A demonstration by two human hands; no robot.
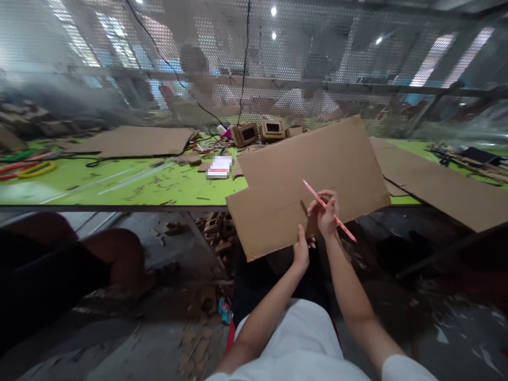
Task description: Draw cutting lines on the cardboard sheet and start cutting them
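Note:
A large brown cardboard sheet [273, 185] with a notch in its left side is tilted over the table's front edge. My left hand [302, 251] grips its lower edge, thumb on top and fingers beneath. A pink pencil [344, 228] slants through the fingers of my right hand [326, 211], its upper end pointing to the upper left over the sheet. My right hand is at the sheet's lower middle, just right of my left hand. A short dark strip or slot [304, 207] shows on the cardboard beside the right fingers.
The green table [159, 185] carries another cardboard sheet [138, 140] at left and one [444, 182] at right, jutting over the edge. Small cardboard boxes [273, 129] stand behind. Yellow-handled scissors [37, 169] lie far left. A person's leg [119, 254] is at left; scraps cover the floor.

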